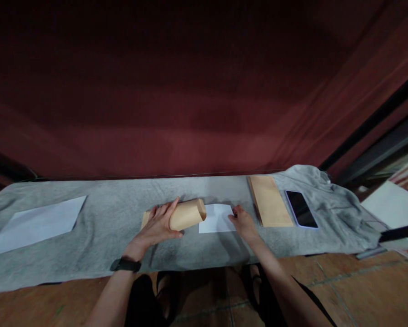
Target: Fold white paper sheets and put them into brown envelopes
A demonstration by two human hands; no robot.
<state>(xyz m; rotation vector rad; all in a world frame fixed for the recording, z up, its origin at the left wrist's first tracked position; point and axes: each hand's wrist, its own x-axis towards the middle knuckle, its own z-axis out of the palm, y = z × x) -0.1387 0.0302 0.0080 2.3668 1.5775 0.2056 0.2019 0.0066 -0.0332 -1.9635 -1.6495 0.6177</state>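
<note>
My left hand (159, 223) lies over a brown paper envelope (187, 215), thumb on the near side and fingers on the far side. The envelope bulges, and its mouth gapes toward the right. A folded white paper (218, 219) lies flat just right of that mouth; its left end meets the opening, and I cannot tell whether any of it is inside. At the paper's right edge, my right hand (242, 221) pinches it between thumb and curled fingers. A dark band circles my left wrist.
Grey cloth (115, 195) covers the long bench. More brown envelopes (271, 202) lie right of my right hand, beside a phone (301, 209). Farther left is a white sheet (40, 223). A dark red panel (176, 150) rises behind the bench. Tiled floor (343, 281) runs in front.
</note>
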